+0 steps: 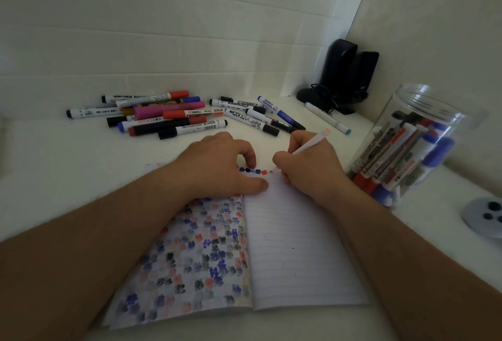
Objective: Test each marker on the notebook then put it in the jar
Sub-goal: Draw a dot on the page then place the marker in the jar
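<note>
Centrally, on the white worktop point(81, 166), an open notebook point(298, 253) lies with its spine running away from the viewer; the left page is covered with colour blots, the right page is lined and nearly bare, with a short row of test marks point(252, 171) at its top edge. To the right stands a clear jar point(423, 101), mouth up, already holding many markers upright, presumably those tested. At the back lies a loose pile point(163, 113) of capped markers, apparently awaiting their turn, beside two dark speakers point(350, 68) in the corner.

Left hand point(217, 166): it rests on the upper left page near the spine, fingers loosely curled and pressing down, thumb extended along the paper, evidently to keep the notebook flat and still while marking.

Right hand point(309, 172): its fingers pinch a slim white marker point(309, 145) in a writing grip. The marker's long axis slants up and away to the right, orange end point(327, 131) highest; its tip points down and left, at or just off the end of the row of marks. The tip itself is hidden by the fingers. Judged stage: testing, jar step not yet done.
</note>
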